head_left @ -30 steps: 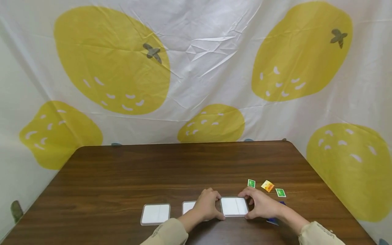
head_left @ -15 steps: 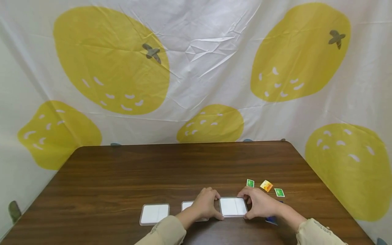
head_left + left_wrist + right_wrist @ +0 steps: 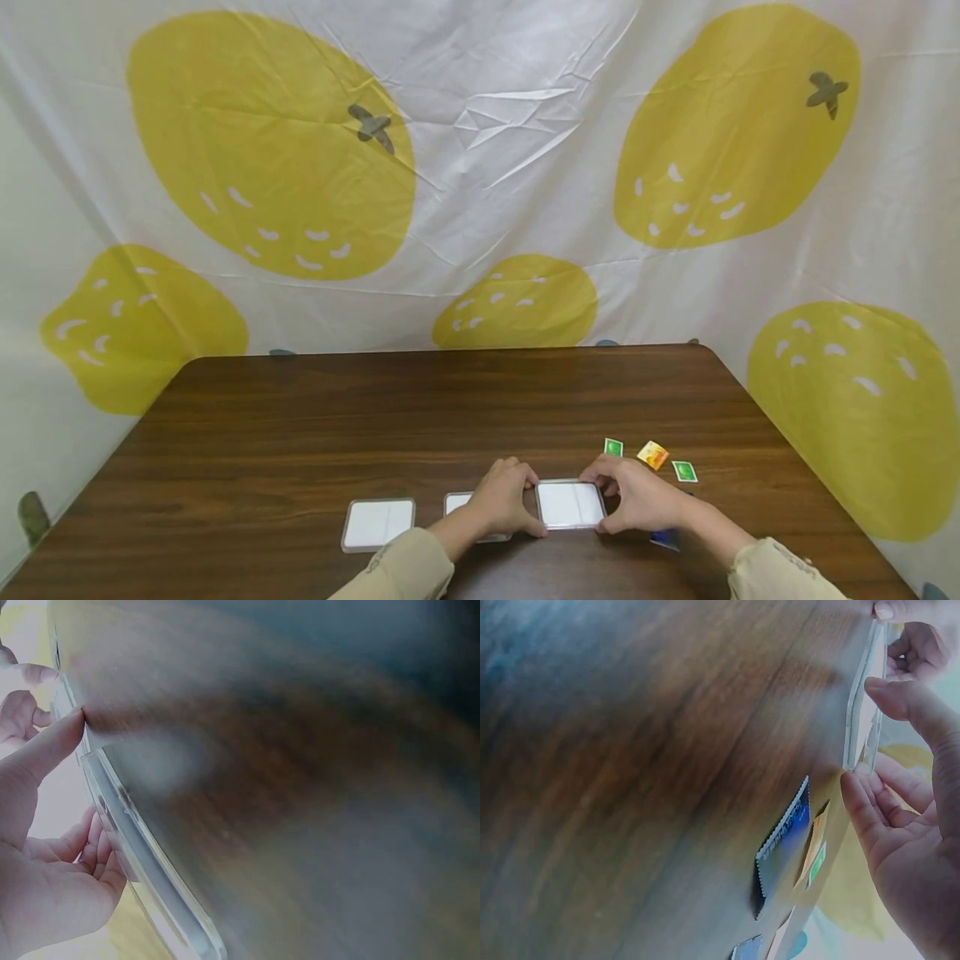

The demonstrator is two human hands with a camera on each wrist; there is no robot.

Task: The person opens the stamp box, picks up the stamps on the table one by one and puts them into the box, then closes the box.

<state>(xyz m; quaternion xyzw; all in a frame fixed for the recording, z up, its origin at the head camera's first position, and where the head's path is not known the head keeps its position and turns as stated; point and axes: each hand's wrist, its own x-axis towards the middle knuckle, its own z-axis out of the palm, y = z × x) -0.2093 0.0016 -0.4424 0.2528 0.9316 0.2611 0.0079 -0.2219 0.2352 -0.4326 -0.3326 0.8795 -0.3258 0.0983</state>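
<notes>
A clear square case (image 3: 570, 505) with a white inside lies between my two hands. My left hand (image 3: 502, 500) grips its left side, thumb at the near corner and fingers at the far one. On the right side, my right hand (image 3: 641, 498) holds it the same way. In the right wrist view the case (image 3: 864, 697) appears edge-on between thumb and fingers. A second similar case (image 3: 457, 502) is partly hidden behind my left hand. Farther left rests a third case (image 3: 379, 525).
Small stamps lie to the right: a green one (image 3: 613, 447), an orange one (image 3: 653, 455) and another green one (image 3: 685, 472). A blue stamp (image 3: 787, 836) with a toothed edge is partly under my right wrist. Behind the brown table (image 3: 375, 417) hangs a lemon-print cloth (image 3: 517, 183).
The case between my hands has shifted very slightly upward in the head view over the last half second. Both hands keep their grip almost unmoved.
</notes>
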